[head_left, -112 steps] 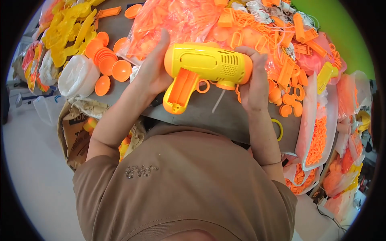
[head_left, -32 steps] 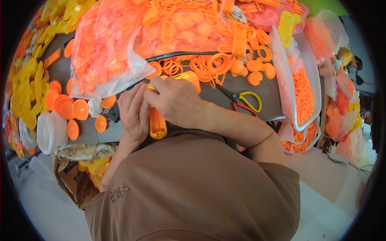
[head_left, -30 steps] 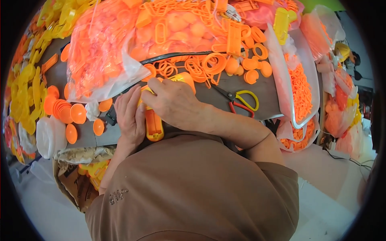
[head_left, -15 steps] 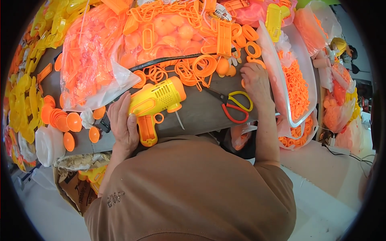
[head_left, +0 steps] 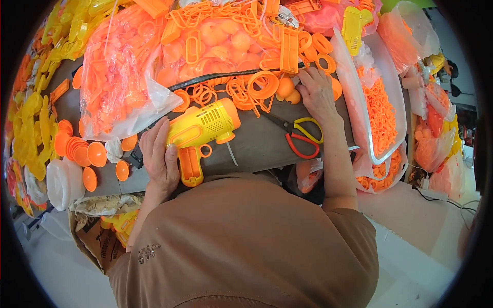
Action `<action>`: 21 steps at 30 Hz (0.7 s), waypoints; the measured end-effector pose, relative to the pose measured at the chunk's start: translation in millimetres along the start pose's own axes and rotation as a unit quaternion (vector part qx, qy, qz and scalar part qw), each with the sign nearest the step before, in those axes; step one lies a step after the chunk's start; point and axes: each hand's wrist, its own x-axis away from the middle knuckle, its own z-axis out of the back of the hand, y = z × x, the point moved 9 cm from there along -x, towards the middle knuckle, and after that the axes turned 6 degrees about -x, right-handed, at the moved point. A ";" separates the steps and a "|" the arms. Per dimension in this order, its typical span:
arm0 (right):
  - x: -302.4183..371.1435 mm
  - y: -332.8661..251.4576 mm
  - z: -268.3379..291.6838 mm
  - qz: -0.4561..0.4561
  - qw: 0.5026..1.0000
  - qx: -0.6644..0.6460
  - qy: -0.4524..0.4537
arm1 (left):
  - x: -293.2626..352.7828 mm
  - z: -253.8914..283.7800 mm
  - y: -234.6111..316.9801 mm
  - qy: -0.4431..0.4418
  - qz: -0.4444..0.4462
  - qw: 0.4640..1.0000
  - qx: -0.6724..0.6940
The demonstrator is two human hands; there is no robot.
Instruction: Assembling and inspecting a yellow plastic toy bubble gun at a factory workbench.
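A yellow and orange toy gun (head_left: 205, 126) lies on its side on the grey tabletop (head_left: 257, 146). My left hand (head_left: 160, 156) is at its rear end, fingers along the back and thumb against the body. Farther right, my right hand (head_left: 318, 95) has its fingers bent down at the edge of the orange parts, beside two orange balls (head_left: 288, 91). Its fingertips cover whatever they touch. Just in front of that hand lie cutters (head_left: 303, 134) with one red and one yellow handle. An orange round piece (head_left: 336, 88) sits at the right of the hand.
Bags of orange parts (head_left: 120, 77) fill the far side, with a black strip (head_left: 215, 77) across the front. Orange cups (head_left: 96, 154) lie at left. A translucent bin (head_left: 379, 160) of small orange rings stands right. Below left is a carton (head_left: 100, 249).
My right hand has moved left, from the orange rings to the spot beside the orange balls. The left hand and the toy gun keep their place together.
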 end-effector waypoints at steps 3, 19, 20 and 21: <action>-2.3 0.8 -8.9 0.030 0.999 -0.025 -0.020 | -1.0 0.8 0.2 0.003 -0.001 1.000 0.006; -4.5 19.5 38.0 0.040 0.997 0.021 0.067 | 0.7 1.9 -1.9 0.001 0.008 1.000 0.019; -7.1 22.0 35.5 0.030 0.998 0.040 0.035 | 0.7 2.0 -2.2 0.000 0.008 1.000 0.019; -9.1 24.2 33.0 0.021 0.998 0.059 0.002 | 1.3 1.9 -2.1 0.000 0.008 1.000 0.019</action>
